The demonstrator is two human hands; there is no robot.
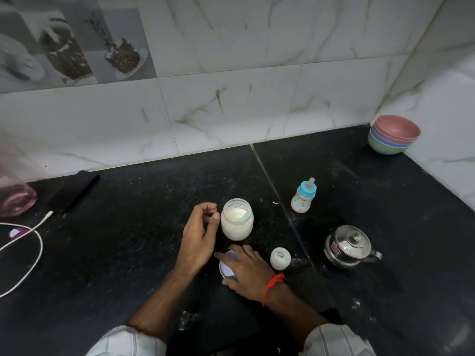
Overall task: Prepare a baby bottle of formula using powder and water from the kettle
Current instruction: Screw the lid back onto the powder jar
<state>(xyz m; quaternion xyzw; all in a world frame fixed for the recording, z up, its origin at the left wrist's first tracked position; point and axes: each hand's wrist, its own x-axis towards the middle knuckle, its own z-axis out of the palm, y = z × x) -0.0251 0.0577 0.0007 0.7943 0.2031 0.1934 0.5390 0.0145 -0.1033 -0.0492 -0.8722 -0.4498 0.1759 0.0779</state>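
Note:
An open glass jar of white formula powder [237, 219] stands mid-counter, a pale scoop lying inside it. My left hand [199, 235] hovers just left of the jar, fingers curled and apart, holding nothing. My right hand [246, 269] rests palm-down on the jar's round lid [226, 268], which lies flat in front of the jar. The baby bottle [303, 196], with a blue collar and teat on, stands upright to the right. Its white cap [280, 258] sits beside my right hand. A small steel kettle [349, 246] with its lid on stands further right.
Stacked coloured bowls [393, 134] sit in the back right corner. At the left are a black phone [74, 191] with a white charging cable [28, 253] and a pink transparent container [15, 199]. The black counter [128, 253] meets tiled walls behind and to the right.

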